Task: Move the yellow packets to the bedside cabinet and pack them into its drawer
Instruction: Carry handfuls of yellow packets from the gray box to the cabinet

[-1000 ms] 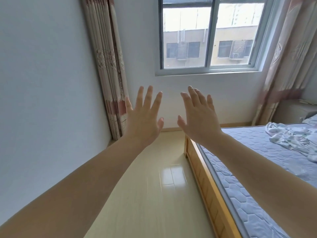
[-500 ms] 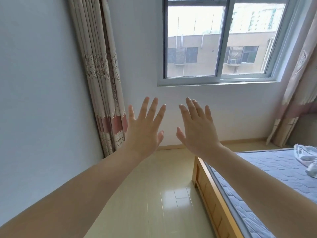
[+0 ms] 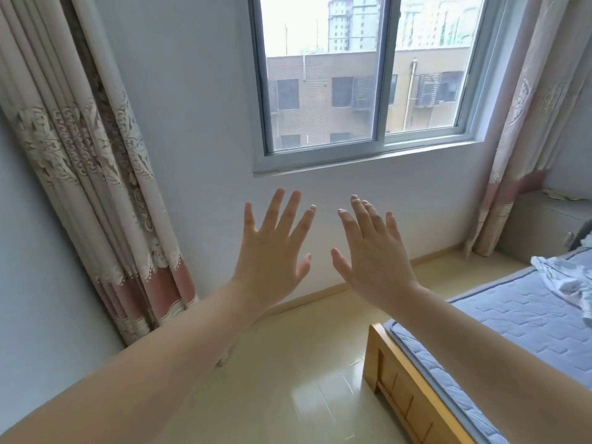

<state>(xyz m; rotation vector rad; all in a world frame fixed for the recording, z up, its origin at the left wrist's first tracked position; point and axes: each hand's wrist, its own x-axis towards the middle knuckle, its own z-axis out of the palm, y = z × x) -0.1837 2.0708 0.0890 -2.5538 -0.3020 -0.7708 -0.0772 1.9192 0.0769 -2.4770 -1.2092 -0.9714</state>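
Left hand [image 3: 272, 251] and right hand [image 3: 374, 254] are being held up side by side, fingers spread straight, nothing being gripped. Against half a second ago, the view is being swung right, and more of the bedside cabinet [image 3: 541, 229] is being brought into frame beyond the bed [image 3: 512, 315]. The task is being judged as not started. Yellow packets are not being shown anywhere. The cabinet is being cropped by the right edge, and a pale flat thing on its top cannot be identified. The crumpled cloth [image 3: 563, 277] is also being cut off.
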